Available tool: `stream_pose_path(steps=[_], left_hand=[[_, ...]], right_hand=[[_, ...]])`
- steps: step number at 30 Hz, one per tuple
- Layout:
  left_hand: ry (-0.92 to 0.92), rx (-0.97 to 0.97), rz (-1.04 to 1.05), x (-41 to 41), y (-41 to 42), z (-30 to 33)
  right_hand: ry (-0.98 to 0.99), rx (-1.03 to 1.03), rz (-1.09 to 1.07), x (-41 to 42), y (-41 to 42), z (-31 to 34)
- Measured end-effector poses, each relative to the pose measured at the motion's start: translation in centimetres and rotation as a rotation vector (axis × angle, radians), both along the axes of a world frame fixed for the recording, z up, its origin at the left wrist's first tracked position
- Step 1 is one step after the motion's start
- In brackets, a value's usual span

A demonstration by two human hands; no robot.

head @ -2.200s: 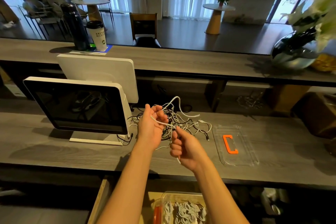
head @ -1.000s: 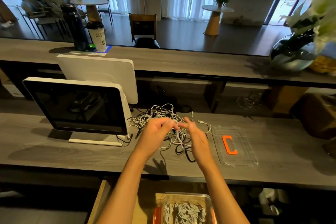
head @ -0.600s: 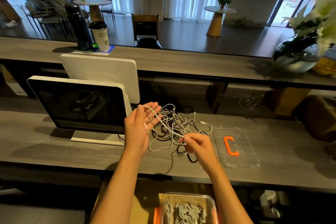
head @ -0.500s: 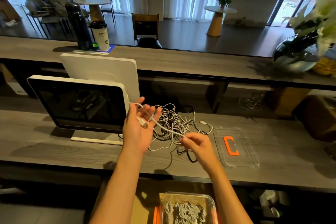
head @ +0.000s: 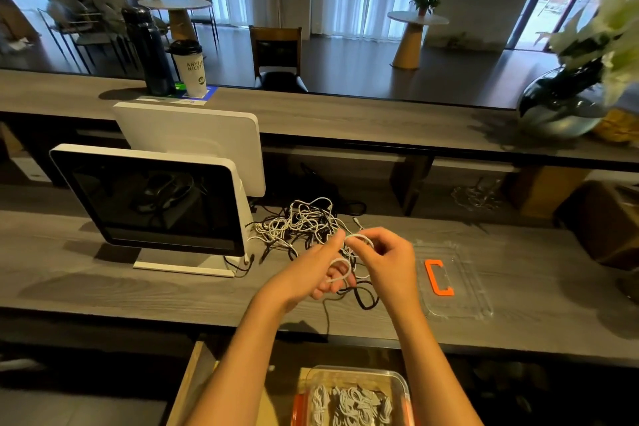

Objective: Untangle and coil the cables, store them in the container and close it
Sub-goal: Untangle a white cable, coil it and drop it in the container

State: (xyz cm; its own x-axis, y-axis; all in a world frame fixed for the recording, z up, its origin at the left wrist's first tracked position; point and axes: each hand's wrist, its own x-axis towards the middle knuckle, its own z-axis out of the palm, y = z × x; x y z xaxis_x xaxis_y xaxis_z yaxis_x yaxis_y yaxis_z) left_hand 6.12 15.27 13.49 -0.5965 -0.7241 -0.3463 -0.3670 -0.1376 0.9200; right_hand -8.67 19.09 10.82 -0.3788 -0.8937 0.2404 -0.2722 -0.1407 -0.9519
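Grey wood-grain counter carries a white point-of-sale screen at left, then the tangled cables, then a clear lid with an orange clip at right. Left hand has white cable looped round its curled fingers; right hand, just beside it, pinches the loose run above them. The tangle lies just beyond both hands, so the next wrap likely feeds toward the left fingers. Below, the container already holds coiled cables.
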Motion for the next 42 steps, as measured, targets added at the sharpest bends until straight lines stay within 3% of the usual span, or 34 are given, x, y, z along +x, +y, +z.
stream_pose_path(steps=[3,5,11,13,17,19,22,25,28,31,34,37,42], left_hand=[[0.037,-0.031,-0.183,0.7,-0.5,-0.6],[0.046,-0.071,-0.175,0.8,-0.9,-1.1],[0.223,-0.114,0.404,1.9,-2.4,-1.8],[0.38,-0.074,0.546,1.5,-2.3,-1.7],[0.976,0.266,0.715,0.7,-2.1,-0.5],[1.056,0.293,0.795,1.2,-2.5,0.2],[0.912,0.105,0.896,1.6,-2.7,-0.1],[0.482,-0.263,0.933,1.6,-2.8,-1.5],[0.059,-0.497,0.731,1.1,-2.6,-2.2],[-0.175,-0.476,0.45,-0.2,-1.8,-2.1],[-0.208,-0.277,0.228,-1.1,-0.9,-2.2],[-0.058,-0.008,0.129,-0.9,-0.6,-2.6],[-0.017,0.021,-0.19,0.2,-0.8,-2.5]], right_hand=[[-0.048,0.019,0.031,-0.7,0.2,-0.2],[-0.063,0.046,0.067,-1.1,0.3,-0.3],[-0.067,0.092,0.061,-2.8,0.9,-0.7],[-0.026,0.105,0.101,-2.7,1.0,-0.8],[-0.004,0.127,0.18,-2.0,0.6,-1.4],[0.036,0.142,0.182,-2.2,0.6,-1.8],[0.084,0.168,0.169,-2.7,0.6,-2.6],[0.156,0.169,0.202,-2.9,0.6,-2.9],[0.167,0.1,0.254,-2.2,0.6,-2.4],[0.155,0.009,0.195,-1.1,0.2,-2.0],[0.1,0.002,0.134,-0.8,-0.2,-1.9],[0.055,0.059,0.118,-0.9,-0.2,-2.2],[-0.04,0.129,0.125,-1.1,-0.2,-2.8]])
